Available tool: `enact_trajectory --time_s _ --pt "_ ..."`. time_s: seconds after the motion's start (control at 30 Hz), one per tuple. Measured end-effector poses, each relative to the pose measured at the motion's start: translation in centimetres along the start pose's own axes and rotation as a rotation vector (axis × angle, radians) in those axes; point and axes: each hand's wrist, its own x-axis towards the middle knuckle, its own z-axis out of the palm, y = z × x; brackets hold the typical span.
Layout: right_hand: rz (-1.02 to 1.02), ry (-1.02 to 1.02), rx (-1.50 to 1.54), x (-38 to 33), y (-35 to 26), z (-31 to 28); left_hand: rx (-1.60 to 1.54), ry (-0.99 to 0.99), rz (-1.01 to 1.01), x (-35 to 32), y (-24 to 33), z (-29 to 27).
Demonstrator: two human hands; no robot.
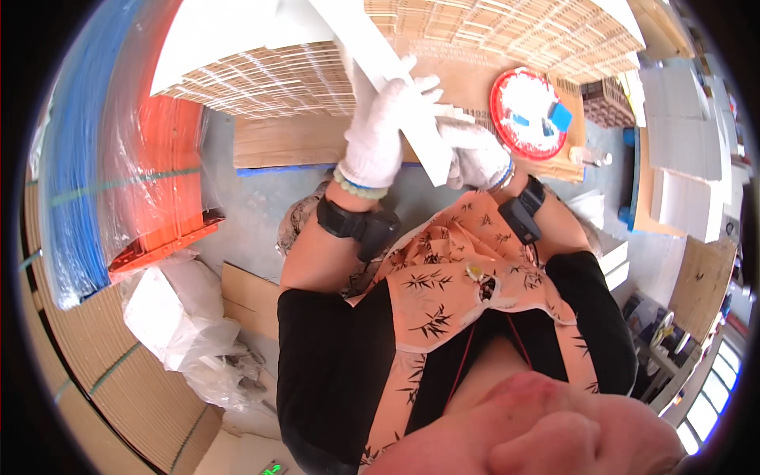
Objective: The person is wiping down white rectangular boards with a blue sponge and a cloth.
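Observation:
A long, flat white strip (423, 146) slants from the upper middle of the head view down toward my body. My left hand (374, 131), in a white knitted glove, grips the strip partway along, with fingertips showing past its right edge. At the strip's near end, my right hand (479, 150), also gloved, has its fingers and thumb closed at the right edge; the exact contact is partly hidden. Behind the hands lies a brown cardboard surface (293, 138). To the right of my right hand sits a red-rimmed round dish (496, 111) with white matter and blue pieces (560, 116) in it.
Tall stacks of flat brown-edged pieces (269, 83) with white tops stand beyond my hands. At the left are plastic-wrapped blue (75, 158) and orange sheets (170, 174), with crumpled clear plastic (190, 317) below. A small bottle (592, 156) lies near the dish. White stacks (685, 119) stand far right.

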Motion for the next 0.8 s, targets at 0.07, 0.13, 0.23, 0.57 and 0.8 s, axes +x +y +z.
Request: enact_trajectory --time_s 0.07,0.13,0.23,0.57,0.8 --pt "-0.027 0.085 -0.060 0.2 -0.1 -1.1 -0.028 0.009 -0.030 0.2 -0.1 -0.6" --pt "-0.080 0.289 -0.425 0.1 -0.4 -5.5 -0.106 0.001 -0.069 0.4 -0.2 -0.9" --pt "-0.147 0.848 -2.074 -1.5 0.9 -16.5 -0.203 -0.071 -0.181 1.0 0.1 -0.3" --pt "0.147 0.497 -2.263 2.4 6.7 -19.2 -0.455 -0.062 -0.392 1.1 -1.6 -2.3" --pt "0.197 0.480 -2.122 3.5 7.3 -19.6 -0.455 -0.056 -0.503 1.3 -2.6 -2.6"
